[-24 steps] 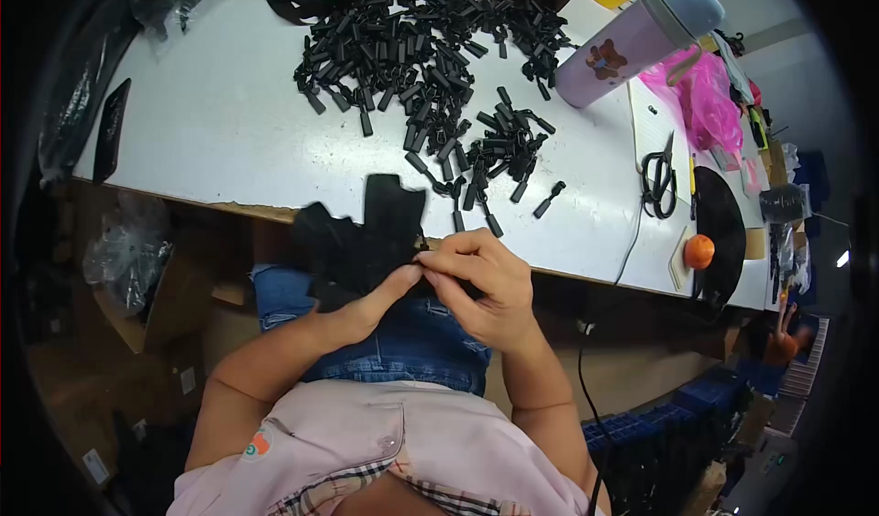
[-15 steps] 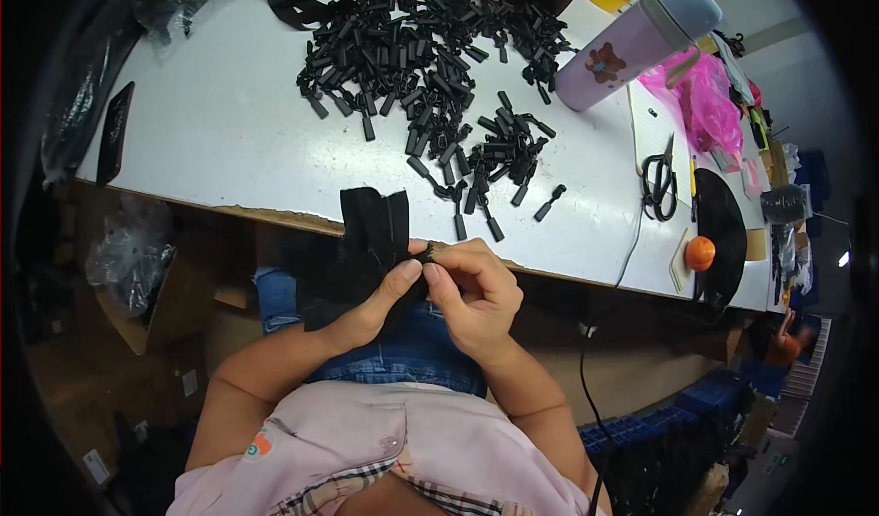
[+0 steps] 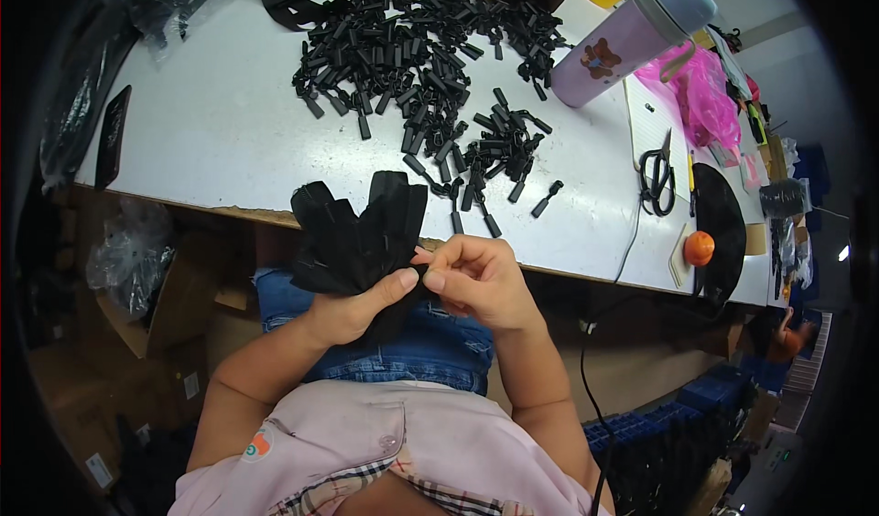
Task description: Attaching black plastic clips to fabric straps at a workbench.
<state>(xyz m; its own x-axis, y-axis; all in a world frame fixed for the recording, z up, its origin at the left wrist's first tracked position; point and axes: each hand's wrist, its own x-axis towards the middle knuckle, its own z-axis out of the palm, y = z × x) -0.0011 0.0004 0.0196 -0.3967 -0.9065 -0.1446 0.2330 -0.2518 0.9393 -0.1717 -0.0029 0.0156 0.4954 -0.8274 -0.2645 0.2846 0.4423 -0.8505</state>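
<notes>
We grasp black fabric strips (image 3: 352,241) in our left hand (image 3: 360,312) before the white table (image 3: 215,122), right hand (image 3: 485,282) curled alongside, its grip unclear, work seemingly unfinished, many zipper pulls (image 3: 394,54) lying loose.

Zipper pulls (image 3: 394,54) heaped across middle and far part of table (image 3: 215,141). Phone (image 3: 112,138) near left end. Bottle (image 3: 618,47) right of heap; notebook (image 3: 643,118) right of bottle base, scissors (image 3: 656,184) partly on notebook, fruit (image 3: 699,249) beyond, farther right. Fabric strips (image 3: 362,232) in left hand (image 3: 359,307), at table's near edge; right hand (image 3: 483,282) just right.
</notes>
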